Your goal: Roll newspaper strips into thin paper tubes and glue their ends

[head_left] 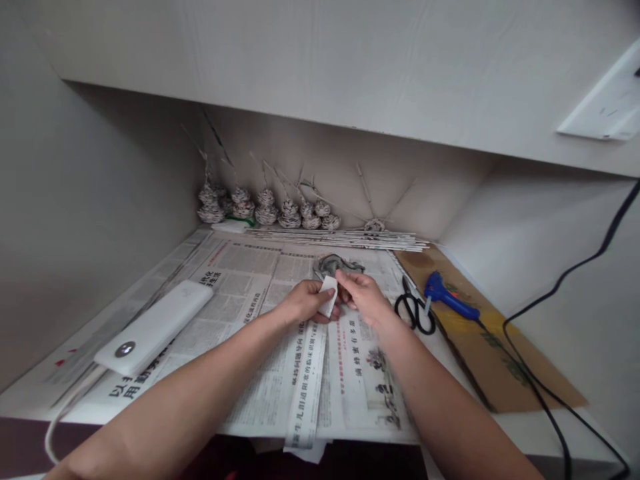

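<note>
My left hand [309, 303] is closed on a small white piece of paper [328, 293], with the thumb across its face. Close beside it, my right hand [364, 293] is pinched at the paper's upper right edge. What lies between the right fingertips is hidden. Below the hands, a long newspaper strip [306, 393] runs down past the table's front edge; its upper end is hidden at the left hand. Just beyond the fingers lies a crumpled grey cloth [327, 265].
Newspaper sheets [255, 267] cover the table. Black-handled scissors [415, 313] and a blue glue gun [447, 297] on cardboard [520, 373] lie right. A white power bank [155, 327] is left. Behind are thin paper sticks [345, 239] and several woven gourd shapes [267, 208].
</note>
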Demonstrator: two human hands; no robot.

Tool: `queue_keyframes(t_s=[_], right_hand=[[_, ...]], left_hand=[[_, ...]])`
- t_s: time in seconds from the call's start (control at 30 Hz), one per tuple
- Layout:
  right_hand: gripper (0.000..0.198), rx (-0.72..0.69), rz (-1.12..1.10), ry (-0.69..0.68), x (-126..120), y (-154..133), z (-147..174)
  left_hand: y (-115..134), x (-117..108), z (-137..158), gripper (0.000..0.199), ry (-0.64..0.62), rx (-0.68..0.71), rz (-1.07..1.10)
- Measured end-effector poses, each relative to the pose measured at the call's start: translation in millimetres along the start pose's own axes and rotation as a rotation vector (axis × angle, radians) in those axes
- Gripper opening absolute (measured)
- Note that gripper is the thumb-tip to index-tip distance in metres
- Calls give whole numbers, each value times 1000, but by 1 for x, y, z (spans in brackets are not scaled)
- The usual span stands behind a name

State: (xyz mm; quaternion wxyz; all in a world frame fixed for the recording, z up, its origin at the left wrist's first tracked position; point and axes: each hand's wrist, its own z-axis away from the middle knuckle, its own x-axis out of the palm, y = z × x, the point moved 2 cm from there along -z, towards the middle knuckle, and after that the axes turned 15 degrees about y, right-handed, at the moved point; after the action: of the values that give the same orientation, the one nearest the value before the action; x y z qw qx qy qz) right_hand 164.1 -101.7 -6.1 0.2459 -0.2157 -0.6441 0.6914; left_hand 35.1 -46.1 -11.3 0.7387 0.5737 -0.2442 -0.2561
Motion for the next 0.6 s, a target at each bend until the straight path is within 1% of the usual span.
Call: queue_keyframes(t_s=[0.07,0.1,0.17,0.2,0.27,0.33,0.37,0.43,0.5,0.6], right_hand=[[40,2,35,-61,-5,-2,-3],[41,-5,65,-62,-7,-2,-5],[41,-81,173,0,-12,-2,-8],[42,-163,262,51,-14,-1,-10],[47,-398,522,144,-16,0,-12],[50,-611,841,176,-14,3,-13],[49,-666,982,179,-13,4,-14],[43,-679,1174,194,-10,7,-14],[43,-664,1253,226,-8,6,-13],[58,-688,1297,242,-5,3,-9]], left_hand=[[2,-1,0,44,8,-1,19],[2,-2,0,44,16,-7,26],[2,-3,0,43,30,-27,35],[2,-3,0,42,35,-37,41],[2,-2,0,40,45,-52,60],[1,-1,0,38,45,-61,86],[1,-1,0,37,42,-66,100],[2,0,1,34,31,-77,119],[3,-1,0,31,44,-86,136],[4,-1,-1,28,78,-90,170]])
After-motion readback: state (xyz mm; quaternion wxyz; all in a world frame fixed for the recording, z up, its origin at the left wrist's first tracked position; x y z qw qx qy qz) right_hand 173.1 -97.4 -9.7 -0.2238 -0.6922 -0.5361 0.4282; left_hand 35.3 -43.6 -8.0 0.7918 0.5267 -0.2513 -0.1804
